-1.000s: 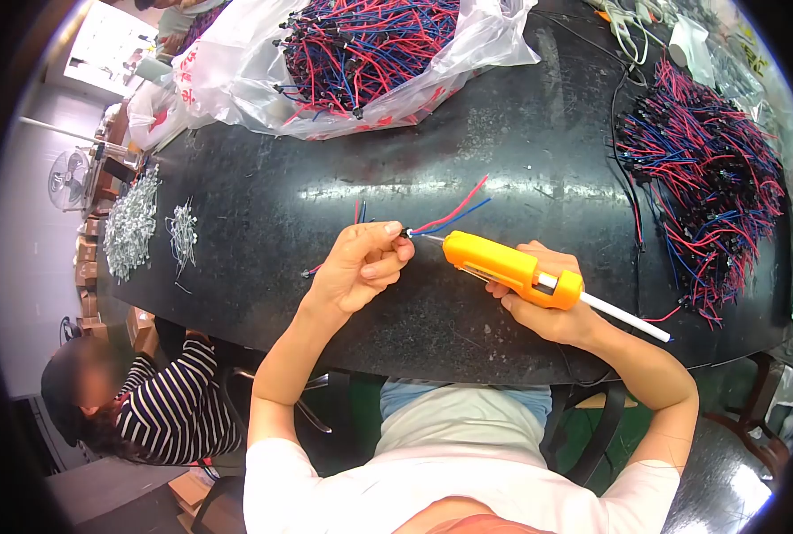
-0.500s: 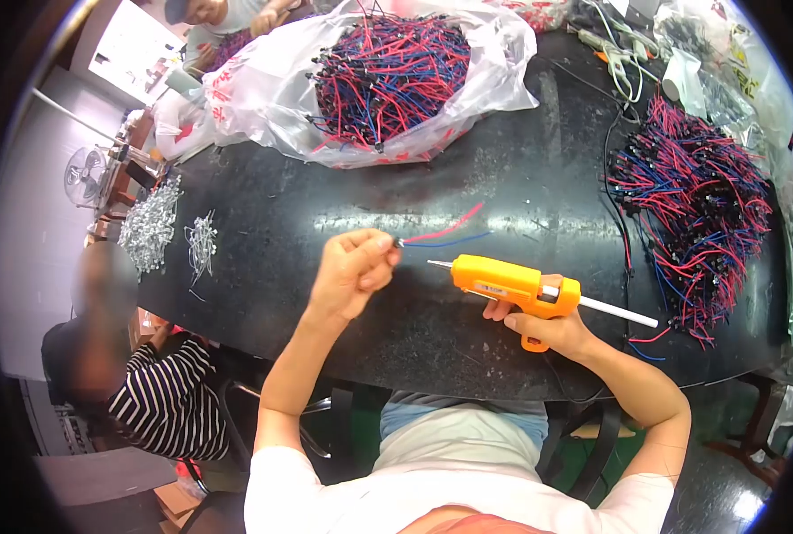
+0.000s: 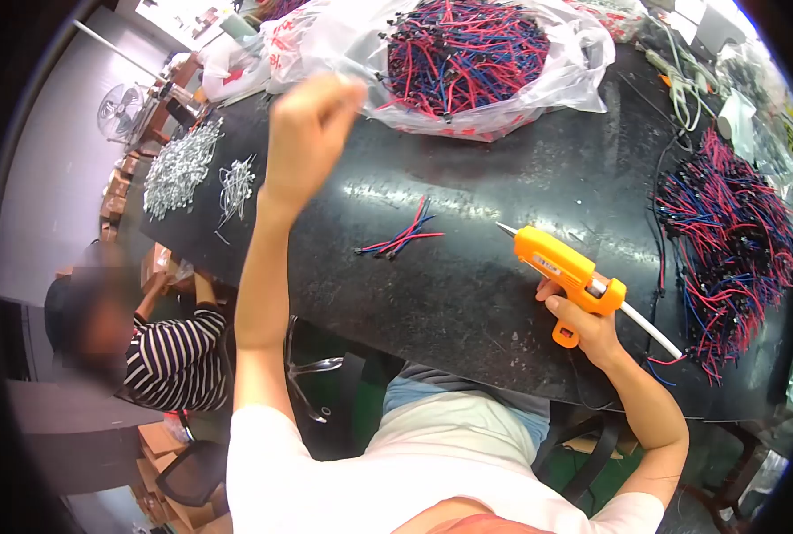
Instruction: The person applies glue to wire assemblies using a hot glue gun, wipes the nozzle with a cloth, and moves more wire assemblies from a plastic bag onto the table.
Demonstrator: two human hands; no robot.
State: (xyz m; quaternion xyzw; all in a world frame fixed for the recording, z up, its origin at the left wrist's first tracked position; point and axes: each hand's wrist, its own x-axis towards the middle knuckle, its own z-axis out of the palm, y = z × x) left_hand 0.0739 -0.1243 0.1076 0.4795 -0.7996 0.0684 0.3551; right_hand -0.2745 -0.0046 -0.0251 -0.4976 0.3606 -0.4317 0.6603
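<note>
My left hand (image 3: 312, 129) is raised over the left part of the table, beside the plastic bag of wires; its fingers are curled, and blur hides whether they hold anything. My right hand (image 3: 583, 320) is wrapped round the handle of a yellow glue gun (image 3: 557, 258), whose nozzle points up and left. A white glue stick (image 3: 650, 329) sticks out of its back. Between the hands, a few red and blue wires (image 3: 401, 236) with black ends lie crossed on the black table (image 3: 432, 311).
A clear plastic bag (image 3: 583, 53) holds a heap of red and blue wires (image 3: 468, 58). Another wire heap (image 3: 730, 249) lies at the right, near a black cable. White pieces (image 3: 183, 169) lie at the far left. A person in a striped top (image 3: 178, 356) sits at the left.
My left hand has moved up towards the bag, and the wire seen in it before is no longer visible there. The glue gun in my right hand now sits further right in view, tilted more steeply.
</note>
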